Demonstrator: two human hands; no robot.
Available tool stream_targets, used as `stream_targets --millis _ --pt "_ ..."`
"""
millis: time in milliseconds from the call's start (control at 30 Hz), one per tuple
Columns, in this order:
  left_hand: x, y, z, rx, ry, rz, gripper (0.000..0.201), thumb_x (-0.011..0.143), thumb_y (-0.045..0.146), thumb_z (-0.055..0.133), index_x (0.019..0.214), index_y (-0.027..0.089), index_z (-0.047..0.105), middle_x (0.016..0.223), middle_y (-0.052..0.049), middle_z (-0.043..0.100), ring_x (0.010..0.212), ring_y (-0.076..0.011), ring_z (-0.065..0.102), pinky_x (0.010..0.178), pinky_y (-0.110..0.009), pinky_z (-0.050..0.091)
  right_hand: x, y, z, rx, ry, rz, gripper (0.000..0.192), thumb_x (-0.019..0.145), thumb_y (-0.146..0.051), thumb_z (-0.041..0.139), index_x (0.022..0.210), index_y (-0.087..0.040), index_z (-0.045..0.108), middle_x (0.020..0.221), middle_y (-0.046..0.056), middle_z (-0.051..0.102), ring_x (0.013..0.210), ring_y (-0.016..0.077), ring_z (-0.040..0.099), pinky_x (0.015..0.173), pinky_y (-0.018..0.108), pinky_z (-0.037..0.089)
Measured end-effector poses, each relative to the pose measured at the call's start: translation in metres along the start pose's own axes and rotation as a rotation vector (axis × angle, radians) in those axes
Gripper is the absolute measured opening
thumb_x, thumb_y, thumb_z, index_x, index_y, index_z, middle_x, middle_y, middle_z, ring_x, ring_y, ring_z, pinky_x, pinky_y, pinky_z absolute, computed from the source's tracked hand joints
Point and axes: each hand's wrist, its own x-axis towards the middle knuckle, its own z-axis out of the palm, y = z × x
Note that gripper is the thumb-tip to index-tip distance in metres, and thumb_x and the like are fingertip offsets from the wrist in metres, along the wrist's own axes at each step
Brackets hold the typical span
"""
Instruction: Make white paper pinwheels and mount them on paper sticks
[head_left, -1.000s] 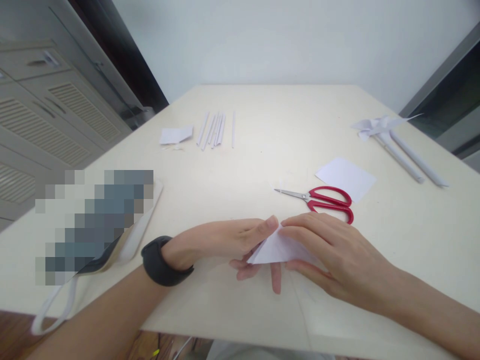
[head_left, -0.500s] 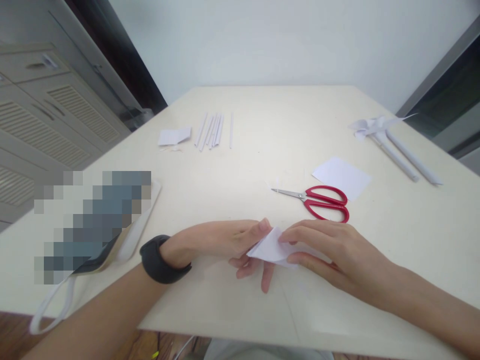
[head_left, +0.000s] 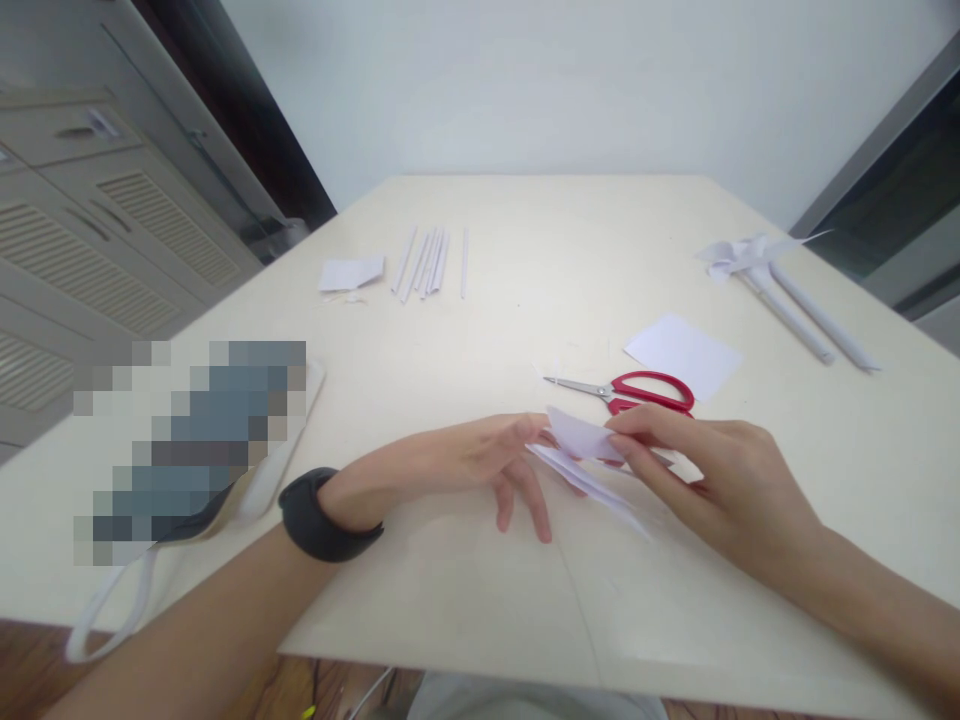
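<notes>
blurred patch (head_left: 195, 440): far left on the counter (head_left: 480, 600), pixelated, can't tell what's under it. White strap loops off the near edge below it.
cabinets (head_left: 82, 250): beyond the counter's left edge, louvred fronts.
left hand (head_left: 480, 465): black band on the wrist, palm down, resting low on the counter. Fingers (head_left: 536, 515) loosely spread, pointing right; tips near the thumb side touching the left edge of the folded paper. Not really gripping, more pinning it.
paper scrap (head_left: 351, 272): far side, left of centre, lying flat w/ tiny bits just beside it.
paper strips (head_left: 429, 262): just right of the scrap, thin white ones in a rough bunch, one more lying a bit apart to the right.
folded paper (head_left: 581, 450): white, btwn both hands, near-centre of the counter. Upper flap lifted and tilted, lower layers flat on the counter and running out toward the near right.
scissors (head_left: 630, 392): red handles, closed blades pointing left, just behind the folded paper and the right hand.
right hand (head_left: 712, 480): comes in from the near right, fingers narrow, thumb + forefinger pinched on the raised flap.
paper square (head_left: 682, 355): flat, just behind the scissors' handles.
paper pinwheels (head_left: 780, 285): far right, white w/ rolled paper sticks, lying down, well apart from the hands.
</notes>
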Motion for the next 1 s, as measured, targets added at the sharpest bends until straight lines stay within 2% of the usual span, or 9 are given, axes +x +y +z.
stream_targets --millis 100,200,267,367,500,700,833,1000 --pt "0.001 0.008 0.002 -0.005 0.049 -0.028 0.049 0.080 0.060 0.047 0.105 0.018 0.053 0.105 -0.012 0.062 0.079 -0.0180 0.066 0.062 -0.026 0.050 0.002 0.000 0.000 0.012 0.024 0.053 0.008 0.087 -0.020 0.051 0.087 -0.023 0.059 0.071 -0.007 0.067 0.052 0.0046 0.056 0.048 0.015 0.040" --pt "0.000 0.015 0.006 -0.086 0.121 0.002 0.047 0.079 0.056 0.052 0.107 0.017 0.053 0.112 -0.011 0.059 0.092 -0.0207 0.063 0.077 -0.032 0.050 0.002 0.000 -0.001 0.034 0.040 0.120 0.007 0.086 -0.020 0.052 0.084 -0.023 0.058 0.071 -0.008 0.067 0.054 0.0035 0.056 0.047 0.012 0.040" --pt "-0.001 0.017 0.008 -0.148 0.154 0.003 0.036 0.084 0.046 0.052 0.107 0.018 0.054 0.113 -0.009 0.058 0.096 -0.0198 0.062 0.082 -0.032 0.048 0.002 0.000 -0.001 0.022 0.059 0.138 0.005 0.085 -0.020 0.054 0.083 -0.023 0.058 0.072 -0.008 0.067 0.056 0.0038 0.057 0.049 0.012 0.040" --pt "-0.001 0.016 0.010 -0.159 0.198 -0.050 0.025 0.089 0.030 0.051 0.111 0.020 0.054 0.109 -0.006 0.062 0.093 -0.0154 0.062 0.080 -0.027 0.046 0.002 -0.001 -0.002 0.008 0.062 0.146 0.003 0.083 -0.021 0.056 0.084 -0.023 0.058 0.075 -0.008 0.067 0.059 0.0046 0.057 0.053 0.014 0.041" --pt "-0.002 0.013 0.011 -0.087 0.274 -0.075 0.035 0.085 0.027 0.058 0.119 0.023 0.050 0.125 -0.007 0.056 0.100 -0.0167 0.059 0.080 -0.026 0.044 0.003 -0.002 -0.002 0.068 0.040 0.180 0.004 0.084 -0.021 0.055 0.085 -0.023 0.059 0.076 -0.006 0.068 0.062 0.0061 0.059 0.055 0.015 0.042" --pt "-0.003 0.014 0.008 -0.135 0.128 0.016 0.033 0.090 0.030 0.049 0.122 0.023 0.051 0.127 -0.008 0.054 0.111 -0.0186 0.054 0.090 -0.030 0.042 0.005 -0.002 -0.004 0.153 0.073 0.188 0.006 0.085 -0.022 0.055 0.091 -0.023 0.059 0.078 -0.004 0.072 0.062 0.0095 0.063 0.051 0.018 0.041" --pt "-0.002 0.011 0.007 -0.128 0.149 0.052 0.040 0.088 0.026 0.054 0.127 0.023 0.048 0.129 -0.010 0.054 0.115 -0.0212 0.052 0.094 -0.034 0.040 0.005 -0.001 -0.003 0.171 0.090 0.192 0.008 0.085 -0.023 0.056 0.092 -0.023 0.058 0.083 -0.002 0.073 0.068 0.0114 0.066 0.052 0.018 0.042" --pt "0.000 0.009 0.006 -0.088 0.147 0.066 0.043 0.085 0.014 0.056 0.127 0.023 0.048 0.129 -0.010 0.054 0.115 -0.0204 0.052 0.096 -0.035 0.038 0.005 0.000 -0.002 0.166 0.068 0.189 0.008 0.086 -0.023 0.055 0.093 -0.023 0.056 0.084 -0.003 0.073 0.069 0.0103 0.066 0.053 0.017 0.042"
